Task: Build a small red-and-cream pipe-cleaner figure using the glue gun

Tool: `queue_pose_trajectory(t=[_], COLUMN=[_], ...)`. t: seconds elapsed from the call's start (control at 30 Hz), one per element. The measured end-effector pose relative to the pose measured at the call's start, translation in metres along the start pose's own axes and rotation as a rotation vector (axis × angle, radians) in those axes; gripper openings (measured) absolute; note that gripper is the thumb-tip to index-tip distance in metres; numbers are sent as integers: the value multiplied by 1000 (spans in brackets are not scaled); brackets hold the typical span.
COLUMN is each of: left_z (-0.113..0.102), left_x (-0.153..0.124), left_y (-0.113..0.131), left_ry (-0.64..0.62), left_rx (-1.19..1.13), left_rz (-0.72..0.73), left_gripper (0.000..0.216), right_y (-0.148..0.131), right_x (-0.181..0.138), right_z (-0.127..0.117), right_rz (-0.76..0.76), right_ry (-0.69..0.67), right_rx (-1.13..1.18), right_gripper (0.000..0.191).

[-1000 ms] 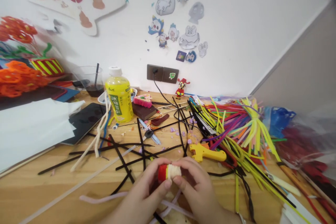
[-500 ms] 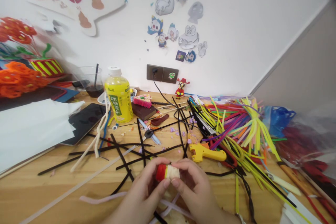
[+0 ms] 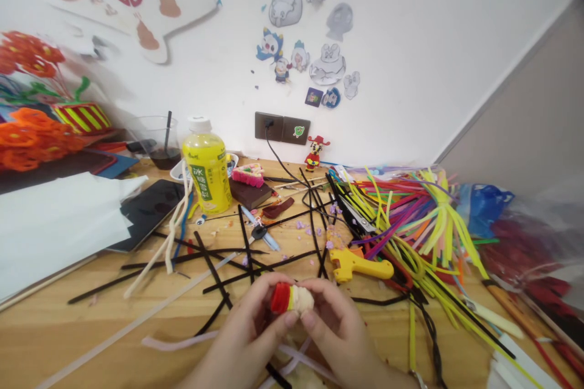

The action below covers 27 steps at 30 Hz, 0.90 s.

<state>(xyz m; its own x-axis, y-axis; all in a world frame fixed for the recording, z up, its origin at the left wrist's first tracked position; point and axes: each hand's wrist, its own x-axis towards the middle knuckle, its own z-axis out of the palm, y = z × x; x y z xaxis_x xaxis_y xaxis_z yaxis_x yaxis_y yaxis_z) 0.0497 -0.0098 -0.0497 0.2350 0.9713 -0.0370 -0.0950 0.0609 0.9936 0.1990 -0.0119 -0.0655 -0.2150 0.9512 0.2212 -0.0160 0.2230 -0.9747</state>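
Grip: both hands on the one little thing, left hand (image 3: 250,325) and right hand (image 3: 340,322) each pinching it between thumb and curled fingers, thumbs nearly meeting on the near side.
The little thing: a stubby wound piece (image 3: 292,299), red at the left hand's end, a thin yellow band in the middle, cream at the right hand's end. It's held up over the front of the table (image 3: 68,337), lying pretty much sideways.
Right wrist: some kind of bracelet (image 3: 417,379), mostly cut off by the frame edge.
Under the hands: a few lilac stems (image 3: 177,343) crossing each other, partly hidden by the hands.
Just past the fingers: a proper tangle of black stems (image 3: 249,243), plus purple crumbs (image 3: 300,225) scattered around.
Off to the right: a yellow tool (image 3: 360,264) near the right hand, scissors (image 3: 361,219) behind it, then a heap of colourful stems with a yellow bundle (image 3: 440,219) on top.
Off to the left: a yellow drink bottle (image 3: 207,179) with a white cap, a cup (image 3: 159,149) with a black straw, a white sheet (image 3: 59,219) and orange flowers (image 3: 39,137).
Back by the wall: a tiny red-hatted figure (image 3: 314,155) standing beside the socket plate (image 3: 283,128), stickers (image 3: 328,65) above.
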Motion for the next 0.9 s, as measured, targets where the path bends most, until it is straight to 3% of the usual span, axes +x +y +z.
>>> queue_pose_trajectory(t=[0.27,0.4,0.53,0.9], left_z=[-2,-4,-6,-18], left_x=[0,-3,-5,-11], left_y=[-4,-4,-2,-1], left_ry=[24,67,87,77], left_rx=[52,201,456,937], left_rz=[28,101,281,805], left_gripper=[18,22,16,28], right_y=[0,1,3,3], right_x=[-2,-2,-2,-6], right_z=[-2,-3,-3,-2], right_rz=[-120,-138,-160,-209], right_ry=[16,33,37,12], right_rx=[-98,-149,-138,-101], right_gripper=[25,22,22,24])
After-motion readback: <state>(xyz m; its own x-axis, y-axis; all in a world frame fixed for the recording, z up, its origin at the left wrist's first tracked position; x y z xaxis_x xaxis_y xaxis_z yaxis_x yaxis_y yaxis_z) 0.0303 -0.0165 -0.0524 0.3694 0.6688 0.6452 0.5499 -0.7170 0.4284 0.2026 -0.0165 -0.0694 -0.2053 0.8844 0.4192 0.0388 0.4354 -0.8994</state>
